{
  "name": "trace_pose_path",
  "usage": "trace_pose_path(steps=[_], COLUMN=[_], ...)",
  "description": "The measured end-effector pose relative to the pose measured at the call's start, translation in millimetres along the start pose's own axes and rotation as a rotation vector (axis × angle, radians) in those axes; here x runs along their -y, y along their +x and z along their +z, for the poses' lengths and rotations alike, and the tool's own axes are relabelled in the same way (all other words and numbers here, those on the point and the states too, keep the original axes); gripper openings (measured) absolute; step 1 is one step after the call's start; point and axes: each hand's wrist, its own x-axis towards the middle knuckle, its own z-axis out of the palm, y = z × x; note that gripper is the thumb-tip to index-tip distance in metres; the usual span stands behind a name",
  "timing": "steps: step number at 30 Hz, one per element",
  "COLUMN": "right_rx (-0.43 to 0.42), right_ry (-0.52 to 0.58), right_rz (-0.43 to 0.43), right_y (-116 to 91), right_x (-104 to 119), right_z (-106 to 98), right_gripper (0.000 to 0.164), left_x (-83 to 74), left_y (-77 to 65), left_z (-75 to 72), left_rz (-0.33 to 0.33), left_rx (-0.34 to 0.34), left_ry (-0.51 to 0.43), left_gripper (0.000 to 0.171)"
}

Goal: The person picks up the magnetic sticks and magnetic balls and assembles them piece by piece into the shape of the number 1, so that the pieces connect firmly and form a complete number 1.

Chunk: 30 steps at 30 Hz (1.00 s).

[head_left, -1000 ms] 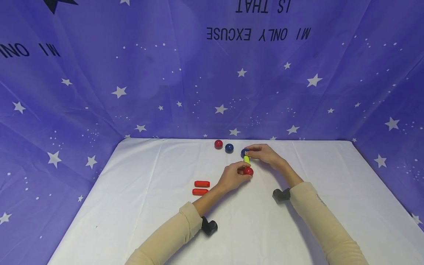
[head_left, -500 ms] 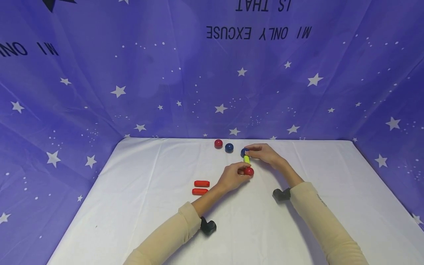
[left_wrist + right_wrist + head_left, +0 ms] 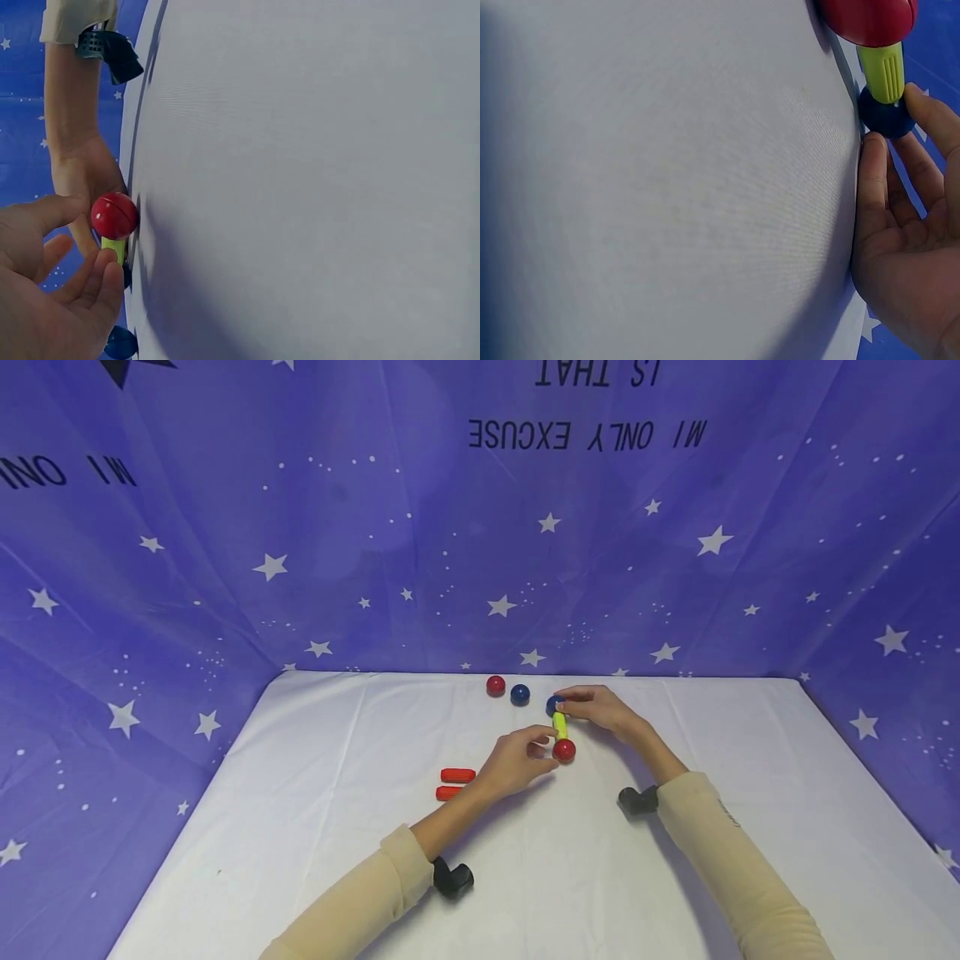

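Observation:
A yellow-green ribbed rod (image 3: 560, 725) joins a red ball (image 3: 564, 750) at its near end to a blue ball (image 3: 554, 705) at its far end. My right hand (image 3: 600, 708) pinches that blue ball between thumb and fingers, as the right wrist view also shows. My left hand (image 3: 519, 762) is just left of the red ball, thumb and fingers parted with a gap between them. In the left wrist view, the red ball (image 3: 115, 216) sits beyond the fingertips, which overlap the rod (image 3: 113, 247).
Another red ball (image 3: 496, 686) and a second blue ball (image 3: 520, 695) lie near the back edge of the white-covered table (image 3: 345, 827). Two red ribbed rods (image 3: 457, 775) lie left of my left forearm, the nearer one partly covered by it. A purple star-printed cloth (image 3: 420, 527) hangs behind.
My left hand has let go of the red ball and drawn back slightly left and towards me, uncovering more of the yellow-green rod. The right hand keeps its pinch on the blue ball.

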Motion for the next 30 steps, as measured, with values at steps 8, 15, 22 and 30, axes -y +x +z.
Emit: trace_pose_path(steps=[8,15,22,30], right_rx=[0.002,0.003,0.003,0.002], right_ry=[-0.005,-0.010,-0.006,0.017], right_rz=[0.005,-0.001,0.001,0.002], right_y=[1.9,1.0,1.1,1.6], right_x=[-0.5,-1.4,-1.9,-1.6], right_z=[0.9,0.7,-0.3,2.0], right_gripper=[0.052,0.052,0.053,0.053], left_x=[2.5,6.4,10.2,9.9], left_y=[-9.2,-14.8,-12.4,-5.3], left_z=[-7.6,-9.0,-2.0,3.9], left_rz=[0.022,0.031,0.041,0.022], left_rx=[0.000,0.000,-0.019,-0.039], left_ry=[0.022,0.019,-0.032,-0.028], left_gripper=[0.045,0.043,0.042,0.041])
